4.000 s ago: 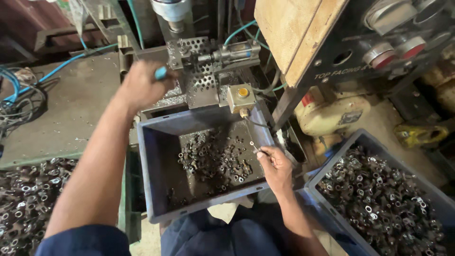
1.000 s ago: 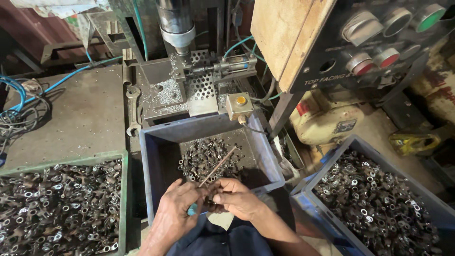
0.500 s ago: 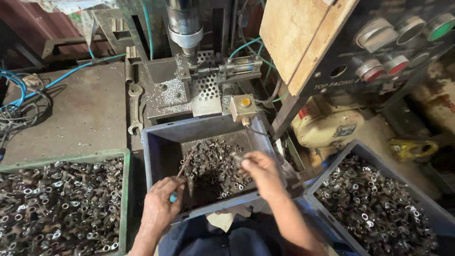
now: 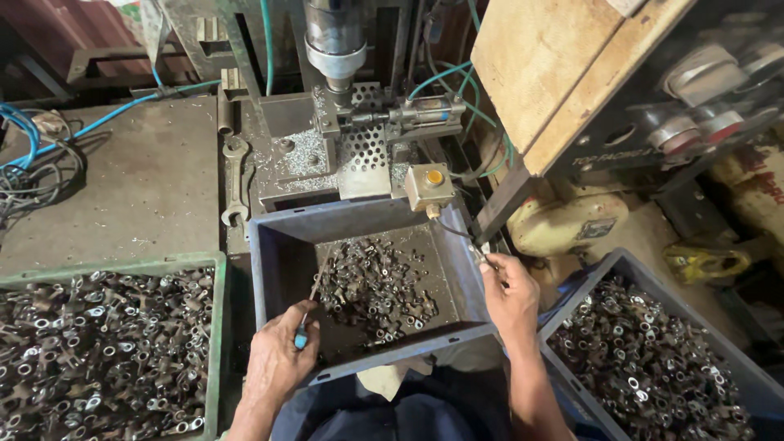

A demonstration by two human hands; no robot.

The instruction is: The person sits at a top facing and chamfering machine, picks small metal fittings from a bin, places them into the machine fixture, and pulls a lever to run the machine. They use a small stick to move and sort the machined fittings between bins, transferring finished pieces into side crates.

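**A:** Where are my hands, taking the blue middle bin [image 4: 273,245] as the landmark?

**B:** Your left hand [image 4: 278,359] is at the bin's near left corner, fingers curled tight around a thin tool with a blue handle [image 4: 301,336]; its metal shaft angles up over the bin floor. Your right hand [image 4: 510,298] rests on the bin's right wall, near the far end. The fingers [image 4: 487,263] look pinched on something small and metallic, but I cannot tell what it is.

**A:** And the parts?

**B:** A loose heap of small metal fittings [image 4: 371,290] lies in the bin, mostly towards the centre and far side, with bare floor along the left wall. The tool tip sits at the heap's left edge.

**A:** How far along do I look?

**B:** By my judgement, somewhere in the middle. The green tray [image 4: 219,327] left of the bin is packed with similar fittings, and the blue crate [image 4: 588,282] right of it is also well filled. The middle bin holds only a thin layer.

**A:** The machine?

**B:** The drill head [image 4: 335,41] stands just beyond the bin's far wall, above the perforated fixture [image 4: 363,151]. I see no fitting clamped under it, though metal chips make that hard to judge.
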